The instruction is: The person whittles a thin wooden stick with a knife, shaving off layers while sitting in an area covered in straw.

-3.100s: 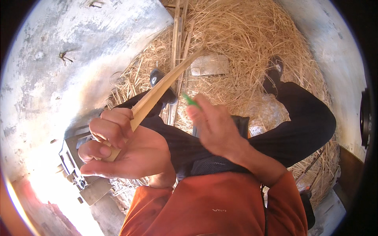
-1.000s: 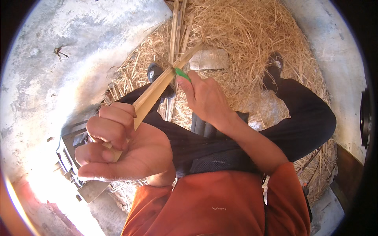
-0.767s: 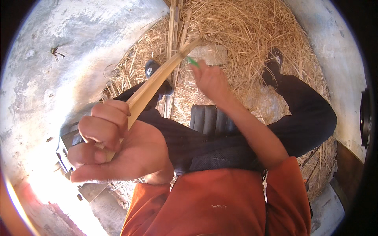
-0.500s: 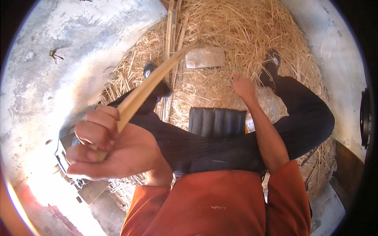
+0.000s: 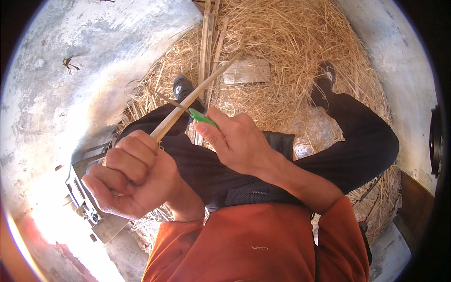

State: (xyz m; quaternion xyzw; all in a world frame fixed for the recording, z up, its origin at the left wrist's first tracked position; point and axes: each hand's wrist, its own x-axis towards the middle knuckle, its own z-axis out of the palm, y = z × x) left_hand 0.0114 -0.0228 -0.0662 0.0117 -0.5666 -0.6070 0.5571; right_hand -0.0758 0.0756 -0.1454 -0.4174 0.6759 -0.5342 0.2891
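Observation:
A long pale strip, bamboo or wood by its look (image 5: 189, 99), slants up and away from my left hand (image 5: 136, 174). The fingers of that hand are wrapped round its near end. My right hand (image 5: 242, 143) grips the green handle of a knife (image 5: 202, 117). The knife's thin blade lies across the strip a little beyond my left fist, pointing up and to the left. Whether the edge bites into the strip I cannot tell.
Shavings and dry straw (image 5: 291, 37) cover the floor ahead. A flat grey block (image 5: 247, 71) lies there, beside several long strips (image 5: 206, 47). A dark padded piece (image 5: 280, 143) lies between my legs. At left stands a metal-framed object (image 5: 84, 188) by the pale wall (image 5: 117, 37).
My right hand has come left and nearer from over the straw, bringing the knife onto the strip. My left hand keeps its hold, its wrist slightly turned.

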